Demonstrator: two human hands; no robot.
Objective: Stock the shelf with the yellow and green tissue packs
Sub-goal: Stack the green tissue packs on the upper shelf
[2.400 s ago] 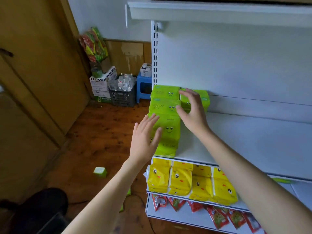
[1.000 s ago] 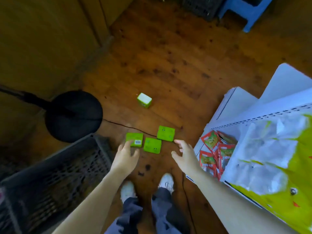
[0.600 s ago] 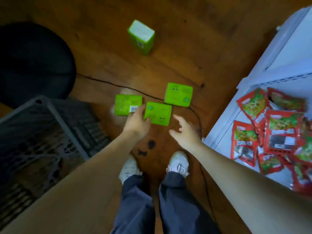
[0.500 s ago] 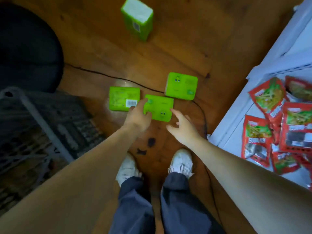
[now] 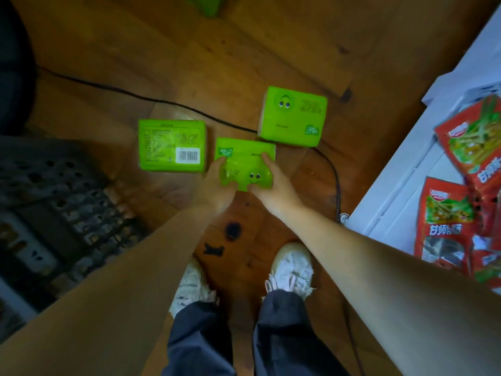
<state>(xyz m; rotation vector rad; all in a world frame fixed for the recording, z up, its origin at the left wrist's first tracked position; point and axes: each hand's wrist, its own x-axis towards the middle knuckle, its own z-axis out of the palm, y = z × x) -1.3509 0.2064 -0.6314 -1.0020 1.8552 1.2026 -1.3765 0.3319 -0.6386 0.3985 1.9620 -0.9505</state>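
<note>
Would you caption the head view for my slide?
Left hand and right hand grip a green tissue pack at the wooden floor.

No word or number can be read outright. The left green tissue pack (image 5: 170,145), just left of the middle green tissue pack (image 5: 244,164), carries a white barcode label (image 5: 188,155) at one corner and a block of fine print beside it, too small to make out. The middle green tissue pack shows a printed smiling face (image 5: 254,177) and a small badge with blurred lettering. The right green tissue pack (image 5: 292,118), just beyond the middle one, bears cartoon eyes (image 5: 284,102), yellowish characters and a corner badge, all illegible. The red snack packets (image 5: 447,213), well right of the middle pack, carry an oval logo (image 5: 438,196) and large white characters, too blurred to read.
</note>
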